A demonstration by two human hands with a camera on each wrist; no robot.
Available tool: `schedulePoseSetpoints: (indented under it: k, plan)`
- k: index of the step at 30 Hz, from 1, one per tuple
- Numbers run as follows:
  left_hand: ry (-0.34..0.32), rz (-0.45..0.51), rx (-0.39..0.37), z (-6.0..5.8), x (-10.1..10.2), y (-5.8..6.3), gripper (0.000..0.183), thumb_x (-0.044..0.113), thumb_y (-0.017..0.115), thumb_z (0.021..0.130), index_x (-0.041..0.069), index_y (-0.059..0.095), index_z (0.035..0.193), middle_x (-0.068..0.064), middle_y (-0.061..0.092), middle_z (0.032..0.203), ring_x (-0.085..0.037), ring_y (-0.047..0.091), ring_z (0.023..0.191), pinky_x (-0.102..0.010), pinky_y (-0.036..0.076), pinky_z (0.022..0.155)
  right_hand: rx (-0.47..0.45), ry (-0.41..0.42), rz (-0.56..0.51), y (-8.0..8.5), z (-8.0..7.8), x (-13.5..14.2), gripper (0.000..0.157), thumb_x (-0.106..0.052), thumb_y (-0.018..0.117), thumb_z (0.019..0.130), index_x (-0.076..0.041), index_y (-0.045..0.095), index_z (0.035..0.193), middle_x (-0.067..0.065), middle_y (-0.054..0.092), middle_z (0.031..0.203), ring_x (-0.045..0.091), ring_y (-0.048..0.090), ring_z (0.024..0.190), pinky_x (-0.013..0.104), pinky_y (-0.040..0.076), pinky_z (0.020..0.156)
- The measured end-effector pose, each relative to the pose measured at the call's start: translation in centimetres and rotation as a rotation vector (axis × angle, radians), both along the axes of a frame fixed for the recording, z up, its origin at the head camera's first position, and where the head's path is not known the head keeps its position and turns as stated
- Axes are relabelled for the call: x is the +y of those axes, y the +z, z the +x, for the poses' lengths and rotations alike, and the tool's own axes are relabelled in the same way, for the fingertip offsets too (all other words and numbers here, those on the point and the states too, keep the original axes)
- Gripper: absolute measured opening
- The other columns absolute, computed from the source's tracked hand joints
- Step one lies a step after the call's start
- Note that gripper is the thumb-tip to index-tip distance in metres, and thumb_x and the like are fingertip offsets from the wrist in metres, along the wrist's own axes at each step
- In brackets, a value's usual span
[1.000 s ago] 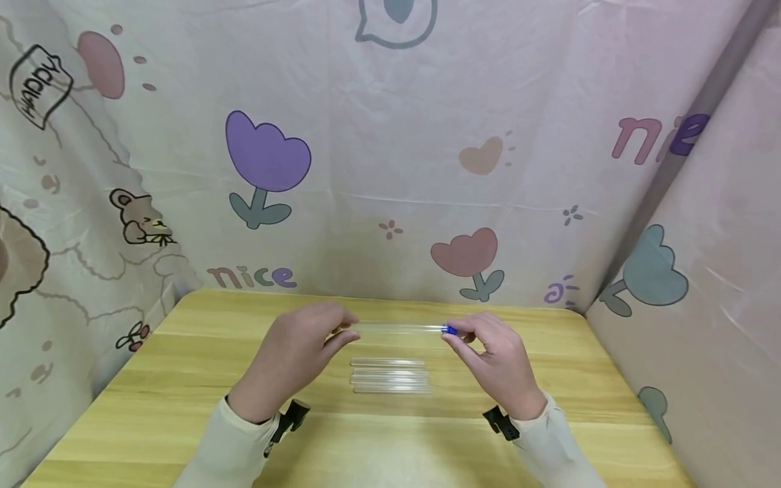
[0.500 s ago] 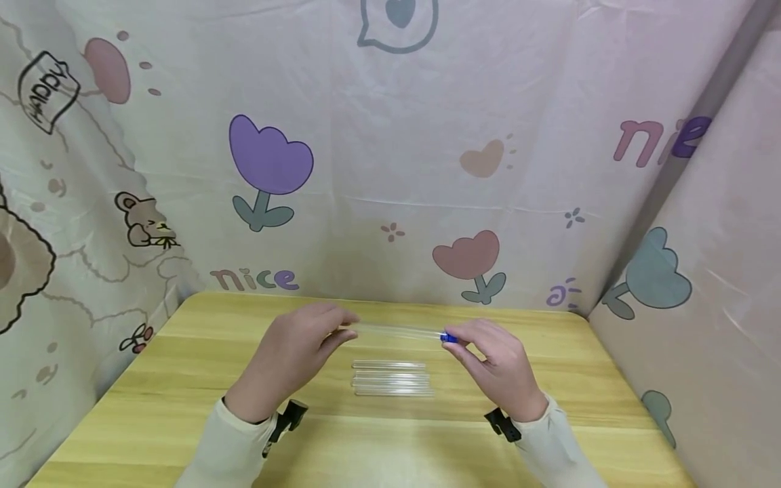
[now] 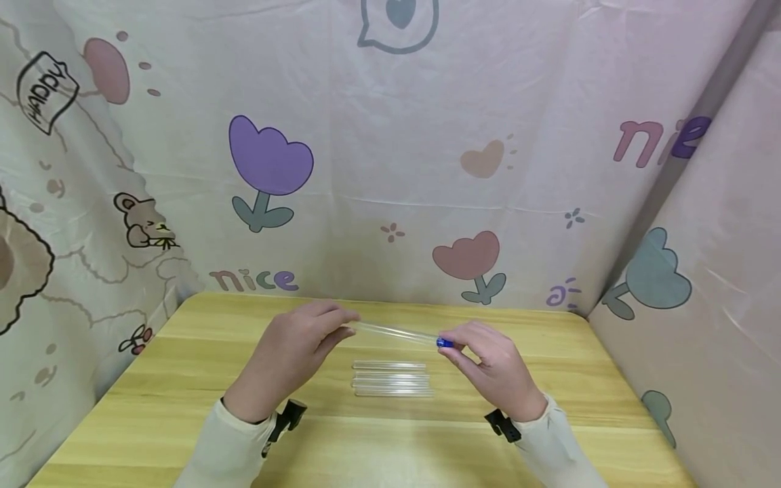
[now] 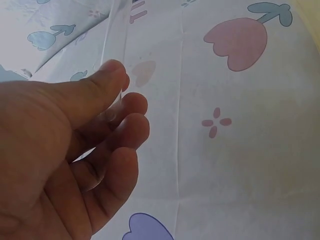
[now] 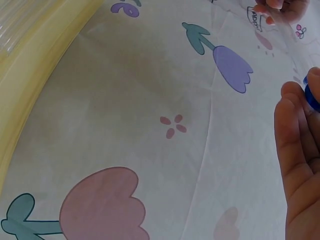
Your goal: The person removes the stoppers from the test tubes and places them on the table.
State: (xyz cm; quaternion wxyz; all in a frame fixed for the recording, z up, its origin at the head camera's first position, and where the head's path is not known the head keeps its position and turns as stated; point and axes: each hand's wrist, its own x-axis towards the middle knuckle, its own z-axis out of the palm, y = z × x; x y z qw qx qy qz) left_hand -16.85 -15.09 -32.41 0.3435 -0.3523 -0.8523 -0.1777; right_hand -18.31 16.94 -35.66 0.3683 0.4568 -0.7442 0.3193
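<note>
A clear test tube (image 3: pixel 396 331) is held level with slight tilt above the table, its right end lower. My left hand (image 3: pixel 305 339) pinches the left, rounded end between thumb and fingers; the left wrist view shows the tube (image 4: pixel 116 40) rising past the thumb. At the other end sits a blue stopper (image 3: pixel 444 343), pinched by the thumb and forefinger of my right hand (image 3: pixel 493 362). Only an edge of the blue stopper (image 5: pixel 312 95) shows in the right wrist view. Several more clear test tubes (image 3: pixel 392 392) lie side by side on the table below.
The light wood-grain table (image 3: pixel 183 379) ends at a printed cloth (image 3: pixel 366 203) hanging behind it. Similar cloth walls stand at left and right. Both wrists carry black straps with small mounts.
The right end of the held tube has dropped and shifted slightly left with my right hand, so the tube now slopes down to the right. The tubes on the table stay put.
</note>
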Motion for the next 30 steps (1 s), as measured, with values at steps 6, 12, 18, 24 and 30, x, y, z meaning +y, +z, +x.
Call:
schedulePoseSetpoints:
  k: [6,12,18,24,30]
  plan:
    - [0.000,-0.010,-0.014,0.16,0.18,-0.07,0.022,0.016,0.086,0.085,0.013,0.077,0.105,0.003,0.074,0.094,-0.011,0.070,0.079,-0.029,0.059,0.068,0.011,-0.080,-0.017,-0.22,0.08,-0.06,0.026,-0.032,0.065,0.104,-0.008,0.076,0.101,-0.004,0.072,0.086,0.008,0.063,0.074,0.018,0.053,0.066]
    - [0.001,-0.013,-0.018,0.06,0.29,-0.02,0.020,0.018,0.085,0.087,0.014,0.077,0.105,0.006,0.072,0.091,-0.007,0.066,0.073,-0.025,0.057,0.064,0.000,-0.121,-0.032,-0.12,-0.02,0.11,0.031,-0.035,0.064,0.104,-0.007,0.076,0.099,-0.007,0.067,0.080,0.006,0.057,0.070,0.015,0.048,0.063]
    - [-0.002,-0.011,-0.018,0.09,0.31,0.11,0.019,0.018,0.084,0.087,0.014,0.077,0.105,0.004,0.074,0.092,-0.008,0.068,0.074,-0.026,0.058,0.064,-0.037,-0.135,-0.002,-0.16,0.09,0.24,0.033,-0.038,0.062,0.104,-0.008,0.076,0.101,-0.007,0.066,0.081,0.006,0.057,0.072,0.013,0.046,0.063]
    - [0.007,-0.025,-0.035,0.22,0.31,0.12,0.018,0.020,0.082,0.090,0.014,0.077,0.105,0.006,0.073,0.091,-0.007,0.067,0.074,-0.026,0.057,0.064,-0.065,-0.147,0.002,-0.26,0.21,0.15,0.034,-0.039,0.061,0.104,-0.009,0.076,0.101,-0.008,0.063,0.079,0.006,0.054,0.069,0.012,0.042,0.060]
    - [0.003,-0.032,-0.047,0.19,0.33,0.03,0.017,0.021,0.080,0.091,0.014,0.077,0.106,0.006,0.074,0.092,-0.006,0.068,0.074,-0.025,0.057,0.065,-0.063,-0.149,-0.008,-0.23,0.19,0.18,0.033,-0.039,0.062,0.104,-0.009,0.076,0.100,-0.008,0.062,0.077,0.006,0.053,0.068,0.013,0.041,0.059]
